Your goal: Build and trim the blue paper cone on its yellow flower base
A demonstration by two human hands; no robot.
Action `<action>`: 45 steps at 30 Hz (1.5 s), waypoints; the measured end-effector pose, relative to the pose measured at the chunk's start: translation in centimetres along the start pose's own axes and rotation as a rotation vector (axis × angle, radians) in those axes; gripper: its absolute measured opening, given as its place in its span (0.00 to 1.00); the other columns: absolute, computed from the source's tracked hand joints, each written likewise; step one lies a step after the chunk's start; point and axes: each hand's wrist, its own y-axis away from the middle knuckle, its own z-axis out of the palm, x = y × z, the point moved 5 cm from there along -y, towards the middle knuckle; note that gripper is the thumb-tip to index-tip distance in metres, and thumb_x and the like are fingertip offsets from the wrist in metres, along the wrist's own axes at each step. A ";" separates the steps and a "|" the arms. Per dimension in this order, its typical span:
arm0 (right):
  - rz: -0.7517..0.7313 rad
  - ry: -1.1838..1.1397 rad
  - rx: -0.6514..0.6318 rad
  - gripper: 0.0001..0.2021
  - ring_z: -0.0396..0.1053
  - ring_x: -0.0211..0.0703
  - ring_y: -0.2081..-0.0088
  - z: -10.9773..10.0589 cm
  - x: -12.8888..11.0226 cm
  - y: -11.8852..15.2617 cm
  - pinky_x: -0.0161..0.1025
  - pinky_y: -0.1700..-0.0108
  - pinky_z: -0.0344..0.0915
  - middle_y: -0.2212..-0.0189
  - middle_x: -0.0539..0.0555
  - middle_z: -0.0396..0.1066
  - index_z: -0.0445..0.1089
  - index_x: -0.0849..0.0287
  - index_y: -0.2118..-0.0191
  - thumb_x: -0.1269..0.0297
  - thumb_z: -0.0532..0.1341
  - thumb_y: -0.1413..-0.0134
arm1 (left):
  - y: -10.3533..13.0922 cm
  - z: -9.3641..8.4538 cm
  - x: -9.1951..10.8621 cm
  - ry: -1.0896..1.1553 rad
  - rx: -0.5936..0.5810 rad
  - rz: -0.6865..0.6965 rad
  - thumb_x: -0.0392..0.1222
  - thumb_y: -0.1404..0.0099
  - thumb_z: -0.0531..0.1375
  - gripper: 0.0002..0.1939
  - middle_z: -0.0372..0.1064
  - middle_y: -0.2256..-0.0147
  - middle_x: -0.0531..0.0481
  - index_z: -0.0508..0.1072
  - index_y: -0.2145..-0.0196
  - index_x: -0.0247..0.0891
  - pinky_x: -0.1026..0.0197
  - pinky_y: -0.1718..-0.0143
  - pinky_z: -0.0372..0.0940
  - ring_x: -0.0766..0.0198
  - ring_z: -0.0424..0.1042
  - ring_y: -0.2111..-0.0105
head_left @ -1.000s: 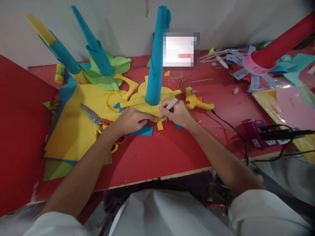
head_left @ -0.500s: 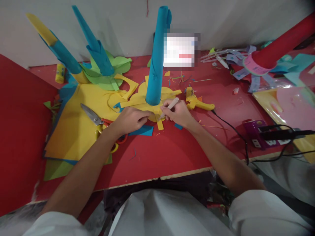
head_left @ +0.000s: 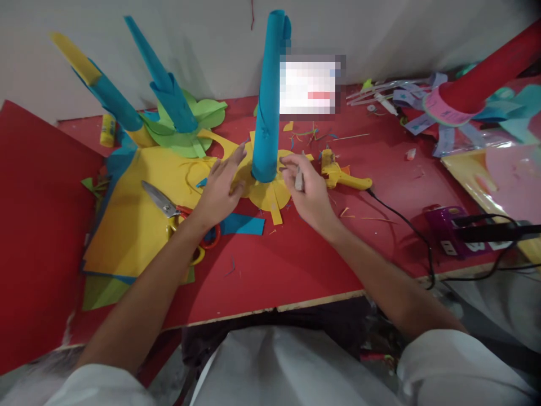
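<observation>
A blue paper tube (head_left: 267, 107) stands upright on a yellow flower-shaped paper (head_left: 264, 197) with strips around it. Left of the tube, my left hand (head_left: 222, 189) is open over the yellow paper, its fingers spread. On the other side my right hand (head_left: 310, 189) holds a pale pen (head_left: 300, 179) against the palm, thumb and index finger apart beside the flower's right edge. A blue paper piece (head_left: 245, 224) lies just in front of my left hand. Scissors with red and yellow handles (head_left: 163, 200) rest partly under my left wrist.
Yellow sheets (head_left: 122, 225) are stacked at the left. A yellow glue gun (head_left: 344, 177) lies right of my right hand, its cable running past a purple power box (head_left: 454, 231). Two more paper tubes (head_left: 173, 104) stand at the back left; a red tube (head_left: 490, 70) leans at the right.
My left hand has lifted off the paper and spread its fingers. My right hand has moved right and back, the pen tip off the yellow strip. The view has shifted slightly.
</observation>
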 end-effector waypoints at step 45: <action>-0.140 -0.112 0.091 0.21 0.73 0.43 0.73 -1.8 0.5 -1.3 0.43 0.67 0.73 0.69 0.52 0.77 0.71 0.50 0.45 0.42 0.53 0.27 | 0.5 -0.5 2.2 -0.231 0.044 0.197 0.28 0.29 0.49 0.23 0.74 0.50 0.40 0.80 0.49 0.40 0.51 0.51 0.70 0.54 0.74 0.51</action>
